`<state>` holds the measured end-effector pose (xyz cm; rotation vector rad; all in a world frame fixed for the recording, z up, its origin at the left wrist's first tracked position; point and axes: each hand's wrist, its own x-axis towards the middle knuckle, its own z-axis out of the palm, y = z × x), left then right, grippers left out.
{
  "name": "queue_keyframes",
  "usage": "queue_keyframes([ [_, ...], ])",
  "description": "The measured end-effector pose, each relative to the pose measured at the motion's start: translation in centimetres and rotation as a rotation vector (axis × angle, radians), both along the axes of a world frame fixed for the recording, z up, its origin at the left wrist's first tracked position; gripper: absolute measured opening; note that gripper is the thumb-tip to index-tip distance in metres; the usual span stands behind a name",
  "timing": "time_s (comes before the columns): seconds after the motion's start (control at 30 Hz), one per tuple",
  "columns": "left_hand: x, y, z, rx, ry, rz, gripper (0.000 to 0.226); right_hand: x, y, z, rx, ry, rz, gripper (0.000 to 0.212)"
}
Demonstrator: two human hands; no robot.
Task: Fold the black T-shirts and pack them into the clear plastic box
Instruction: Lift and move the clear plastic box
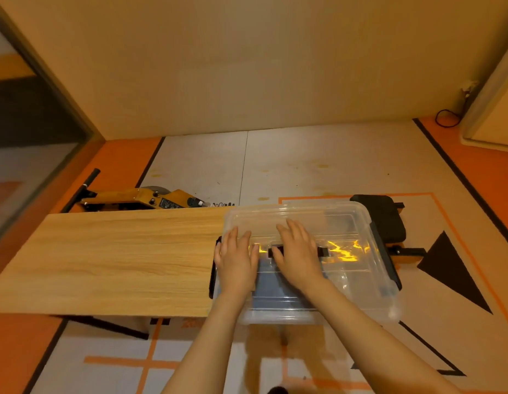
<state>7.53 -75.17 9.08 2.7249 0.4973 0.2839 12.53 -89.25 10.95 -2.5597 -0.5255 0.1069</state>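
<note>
My left hand [236, 261] lies flat with straight, slightly spread fingers on the smooth lid [298, 220] of the clear plastic box [360, 282], near its left end. My right hand [298, 255] lies just beside it, palm down, fingers straight and pressed on the middle of the same lid. Neither hand curls round anything.

The lid is glossy, see-through plastic with rounded corners and a raised rim. Under my palms, through the plastic, I make out dark folded cloth, the black T-shirts [271, 291], filling the near left part of the box; the fabric looks flat, but glare and my own hands hide its edges, so I cannot count the pieces. Just beyond my right fingers, a bright yellow-orange streaky pattern [346, 251] glows through the lid; whether it is a print or a reflection I cannot tell. Dark latches clip the box at each short end, the left one [214, 268] just outside my left hand, the right one [385, 257] well to the right.

The box sits on the right end of a wooden tabletop [105, 257] with pale straight grain, its near right corner overhanging the edge. Beyond the table, on the grey and orange floor, lies a yellow machine [139, 199], partly hidden by the tabletop, and a black padded block [385, 217] shows behind the box.
</note>
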Motion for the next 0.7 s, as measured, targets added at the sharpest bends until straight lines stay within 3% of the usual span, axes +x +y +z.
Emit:
queue_keyframes([
  [0.13,-2.0,4.6,-0.4,-0.052,0.093,0.088,0.056,-1.8,5.0,-1.2,-0.069,0.017,0.198,0.059],
  [0.23,-2.5,6.8,-1.0,-0.259,0.162,0.162,0.078,-2.7,6.5,-2.6,-0.156,-0.025,0.246,0.078],
  [0.4,-2.5,7.3,-1.3,-0.651,0.247,0.169,0.097,-2.7,6.4,-3.5,-0.196,-0.063,0.226,0.074],
  [0.57,-2.7,7.2,-1.4,-0.628,0.123,0.253,0.097,-2.7,6.6,-3.5,-0.178,-0.061,0.216,0.074],
  [0.7,-2.1,6.4,-0.6,-0.461,0.011,0.231,0.083,-2.8,6.5,-3.7,-0.151,-0.070,0.192,0.075],
])
